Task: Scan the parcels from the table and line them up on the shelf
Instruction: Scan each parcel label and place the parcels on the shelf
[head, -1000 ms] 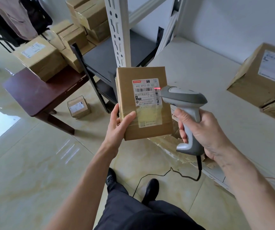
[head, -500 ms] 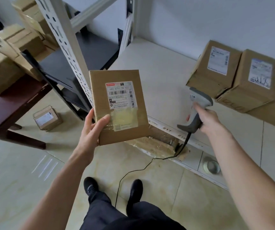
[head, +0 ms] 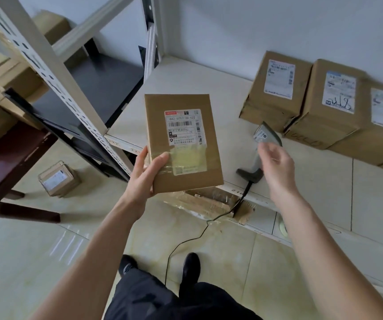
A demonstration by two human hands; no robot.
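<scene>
Since the earlier frames, the barcode scanner [head: 261,148] is lying on the shelf [head: 186,84] instead of in the right hand [head: 276,167], and the view is turning further toward the row of shelved boxes [head: 306,102].

The right hand is hovering just above the scanner's handle, its fingers [head: 265,147] released and loosely spread, grasping nothing. The left hand [head: 146,174] is gripping the flat parcel [head: 182,144] by its lower left corner, thumb across the taped face, fingers behind. The parcel is being held upright in the air in front of the shelf edge, label facing the camera; it is not yet resting on the shelf.

Risks, as judged from this position:

- Single-corner grip. The parcel is hanging from one corner only, so it is liable to pivot or slip if swung quickly toward the row.
- Scanner placement. The scanner is lying near the shelf's front edge with its cable [head: 186,241] trailing down to the floor between the person's shoes. A foot catching the cable is likely to drag the scanner off.
- Obstruction. The scanner is occupying shelf space just in front of the leftmost shelved box, so the parcel may knock it while being lined up.
</scene>
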